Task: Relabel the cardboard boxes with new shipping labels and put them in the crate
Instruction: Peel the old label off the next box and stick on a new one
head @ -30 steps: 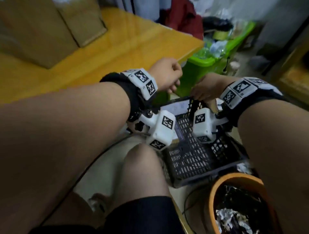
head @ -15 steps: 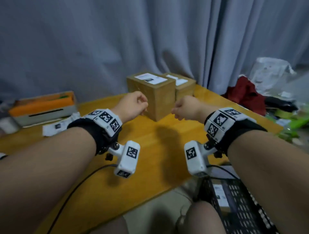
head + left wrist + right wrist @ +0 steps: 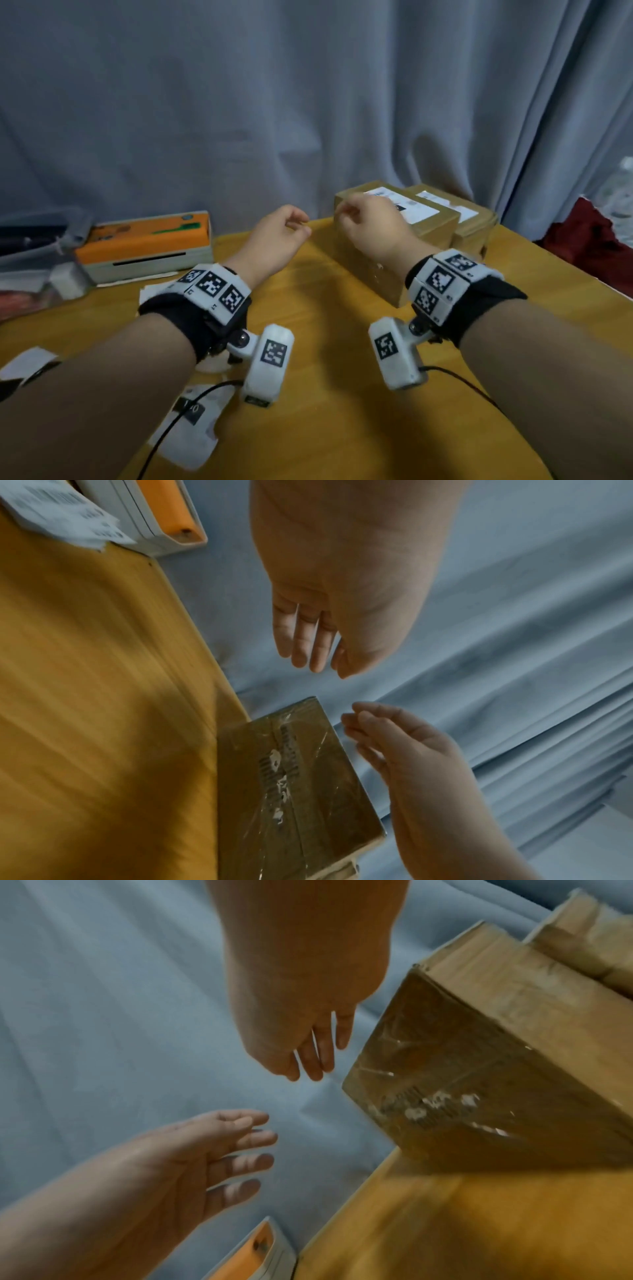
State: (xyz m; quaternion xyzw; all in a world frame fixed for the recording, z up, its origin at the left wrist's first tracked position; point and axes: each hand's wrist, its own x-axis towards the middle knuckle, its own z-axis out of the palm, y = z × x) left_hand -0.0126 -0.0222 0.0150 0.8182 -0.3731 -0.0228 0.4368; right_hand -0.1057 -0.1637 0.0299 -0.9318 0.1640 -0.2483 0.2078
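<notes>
Two brown cardboard boxes are sitting side by side, touching, on the table [image 3: 325, 342]: the nearer box [image 3: 394, 240] and the farther box [image 3: 469, 226], each bearing a white label on top.

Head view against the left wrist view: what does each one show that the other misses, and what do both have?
Only the head view shows the white labels on top of the two cardboard boxes, the second box behind, loose label sheets near the table's front, and red cloth at right. Only the left wrist view shows the near box's taped side with torn label residue and both palms. Both show the left hand and right hand empty, the orange-topped printer, the table and the curtain.
</notes>
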